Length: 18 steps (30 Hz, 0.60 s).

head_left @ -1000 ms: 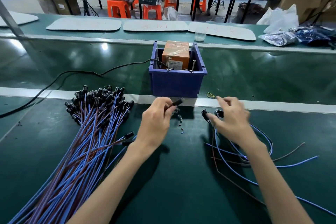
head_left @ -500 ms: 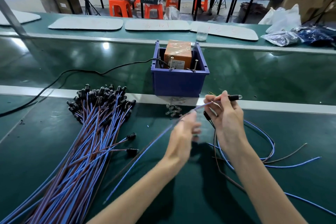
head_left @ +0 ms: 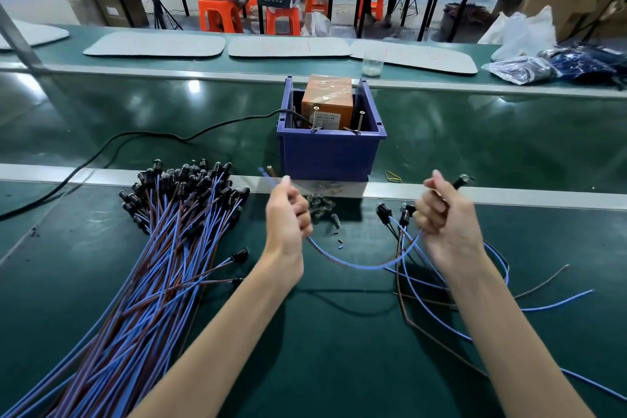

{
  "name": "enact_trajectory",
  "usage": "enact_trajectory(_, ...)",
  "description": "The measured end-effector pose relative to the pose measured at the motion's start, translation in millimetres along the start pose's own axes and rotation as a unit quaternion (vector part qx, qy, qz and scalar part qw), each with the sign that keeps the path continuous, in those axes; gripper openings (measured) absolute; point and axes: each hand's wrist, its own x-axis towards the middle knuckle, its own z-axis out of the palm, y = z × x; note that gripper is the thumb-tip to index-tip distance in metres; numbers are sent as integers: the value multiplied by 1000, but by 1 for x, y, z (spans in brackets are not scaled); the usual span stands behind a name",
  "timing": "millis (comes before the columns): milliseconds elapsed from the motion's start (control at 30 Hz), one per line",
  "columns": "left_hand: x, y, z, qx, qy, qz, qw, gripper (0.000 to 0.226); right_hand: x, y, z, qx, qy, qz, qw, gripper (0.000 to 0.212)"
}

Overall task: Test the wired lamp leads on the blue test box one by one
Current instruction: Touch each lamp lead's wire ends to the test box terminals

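Head view. We find one lamp lead [head_left: 356, 265] strung between both hands, sagging in a loop at frame centre.

- **Left hand:** The left hand [head_left: 286, 214] pinches the lead near its wire ends [head_left: 266, 171], which stick out up and left of the fist.
- **Right hand:** The right hand [head_left: 444, 217] is curled round the other end, and the black lamp holder [head_left: 461, 181] pokes out at its upper right.
- **Relation for the next move:** The blue test box [head_left: 327, 153] stands above and between the hands, nearer the left. In our judgement, the wire ends point away from it and must swing up and right to its front rim.
- **Box contents:** The box holds an orange taped unit [head_left: 327, 105] and two upright pins [head_left: 316, 117], apparently the contacts. A black cable [head_left: 169, 137] enters from the left.
- **Other leads:** The main bundle [head_left: 152, 265] lies at lower left, and a few loose leads [head_left: 441, 285] lie at lower right.
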Motion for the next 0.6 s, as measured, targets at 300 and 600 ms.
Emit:
enact_trajectory(300, -15, -11, 0, 354, -225, 134, 898, 39, -33, 23, 39, -200, -139, -39, 969, 25)
enact_trajectory(600, -14, 0, -6, 355, -292, 53, 886, 38, -36, 29, 42, -168, -85, 37, 981, 5)
